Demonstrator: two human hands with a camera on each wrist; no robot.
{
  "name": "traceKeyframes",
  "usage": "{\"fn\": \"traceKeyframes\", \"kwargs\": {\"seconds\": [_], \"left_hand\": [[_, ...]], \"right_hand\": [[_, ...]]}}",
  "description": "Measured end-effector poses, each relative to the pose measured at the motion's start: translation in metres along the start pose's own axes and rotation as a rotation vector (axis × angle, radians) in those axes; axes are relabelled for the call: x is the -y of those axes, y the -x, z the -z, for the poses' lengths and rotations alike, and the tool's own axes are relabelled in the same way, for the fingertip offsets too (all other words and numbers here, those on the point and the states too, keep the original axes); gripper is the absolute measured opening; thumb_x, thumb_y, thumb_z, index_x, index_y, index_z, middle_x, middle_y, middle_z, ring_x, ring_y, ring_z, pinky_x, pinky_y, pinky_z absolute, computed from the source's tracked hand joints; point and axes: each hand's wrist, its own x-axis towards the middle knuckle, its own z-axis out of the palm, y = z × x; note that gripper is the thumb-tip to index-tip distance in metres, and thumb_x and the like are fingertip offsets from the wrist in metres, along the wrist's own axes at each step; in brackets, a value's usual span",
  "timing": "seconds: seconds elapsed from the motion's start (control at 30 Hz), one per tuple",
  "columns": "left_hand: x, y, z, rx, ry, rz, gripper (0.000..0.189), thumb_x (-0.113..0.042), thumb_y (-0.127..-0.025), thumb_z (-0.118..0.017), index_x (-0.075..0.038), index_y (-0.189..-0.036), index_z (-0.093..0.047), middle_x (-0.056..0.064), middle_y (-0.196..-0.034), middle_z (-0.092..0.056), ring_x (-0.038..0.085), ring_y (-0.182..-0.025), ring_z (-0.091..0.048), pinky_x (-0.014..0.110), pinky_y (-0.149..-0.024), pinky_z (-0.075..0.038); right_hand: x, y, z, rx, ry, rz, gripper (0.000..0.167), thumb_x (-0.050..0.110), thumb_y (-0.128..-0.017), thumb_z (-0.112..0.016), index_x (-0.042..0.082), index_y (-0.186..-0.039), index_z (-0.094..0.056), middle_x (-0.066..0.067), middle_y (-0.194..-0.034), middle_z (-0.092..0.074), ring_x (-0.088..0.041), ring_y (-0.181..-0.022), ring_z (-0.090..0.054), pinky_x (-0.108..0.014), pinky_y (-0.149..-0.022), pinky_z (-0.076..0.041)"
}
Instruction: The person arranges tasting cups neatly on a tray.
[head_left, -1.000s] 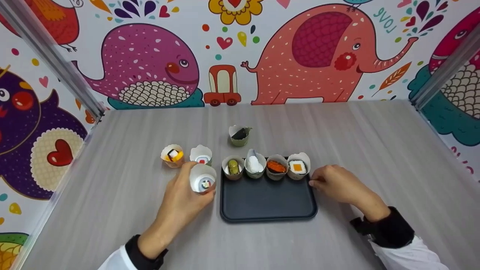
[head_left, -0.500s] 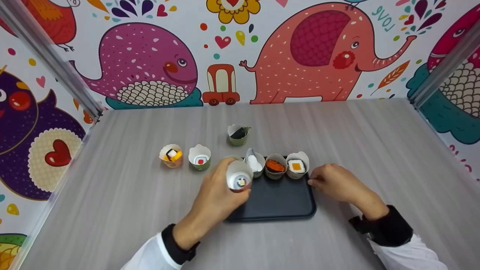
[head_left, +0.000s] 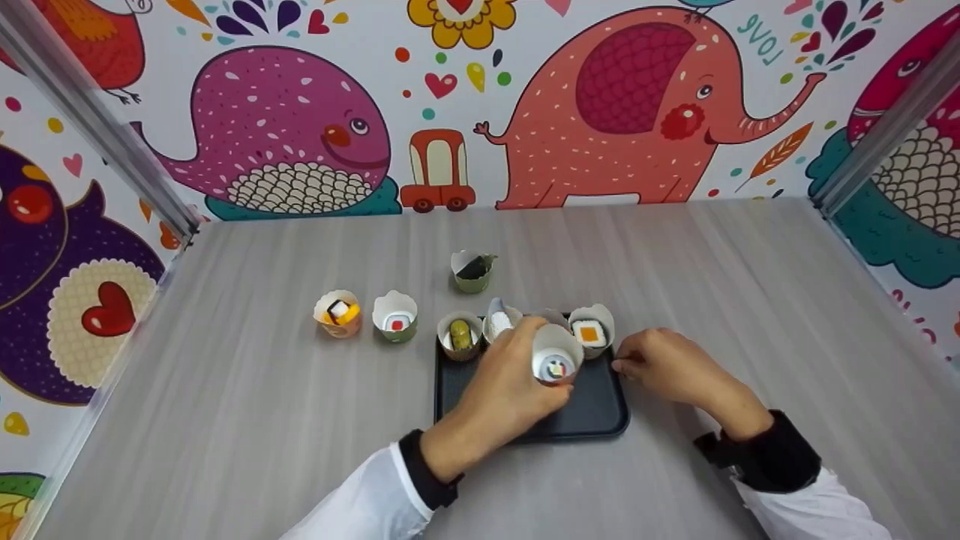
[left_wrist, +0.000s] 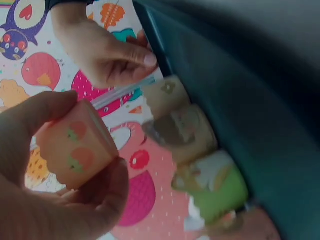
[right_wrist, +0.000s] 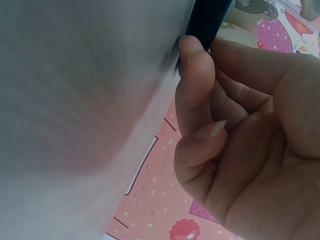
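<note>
The left hand (head_left: 504, 379), fingers curled round a cup (head_left: 556, 343), has crossed over the tray (head_left: 581, 421), cup not yet down; the right hand (head_left: 675, 367) pinches the tray's right edge.

the mirrored word "LOVE" (head_left: 760, 40) on my patterned wall (head_left: 540, 52), upper right of my head view, dark teal lettering

We record the head view facing forward and down over the table (head_left: 262, 420); both wrist views sit close to the hands (head_left: 495, 394); all share the tray (head_left: 589, 411).
</note>
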Motion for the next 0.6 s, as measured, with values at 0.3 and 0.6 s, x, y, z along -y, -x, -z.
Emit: {"fn": "traceKeyframes", "kwargs": {"seconds": [0.3,0.6], "left_hand": [[-0.008,-0.006,-0.036,0.148,-0.065,-0.033,0.059,-0.009,-0.075,-0.089,-0.007,-0.125,-0.058,0.007,-0.106,-0.063,0.019,-0.097,-0.061,0.03,-0.081,-0.052],[-0.006,-0.008,-0.053,0.221,-0.136,-0.058,0.057,-0.007,-0.076,-0.089,-0.007,-0.122,-0.055,0.007,-0.111,-0.063,0.019,-0.099,-0.063,0.03,-0.084,-0.053]], "right_hand": [[-0.003,0.002,0.0,-0.026,0.031,0.018,0.015,0.003,-0.094,-0.072,0.012,-0.082,-0.074,0.009,-0.072,-0.061,-0.009,-0.067,-0.054,-0.033,-0.063,-0.047],[-0.003,-0.001,-0.001,-0.034,0.052,0.029,0.012,0.002,-0.093,-0.072,0.009,-0.085,-0.077,0.004,-0.077,-0.068,-0.013,-0.072,-0.062,-0.038,-0.067,-0.052]]}}
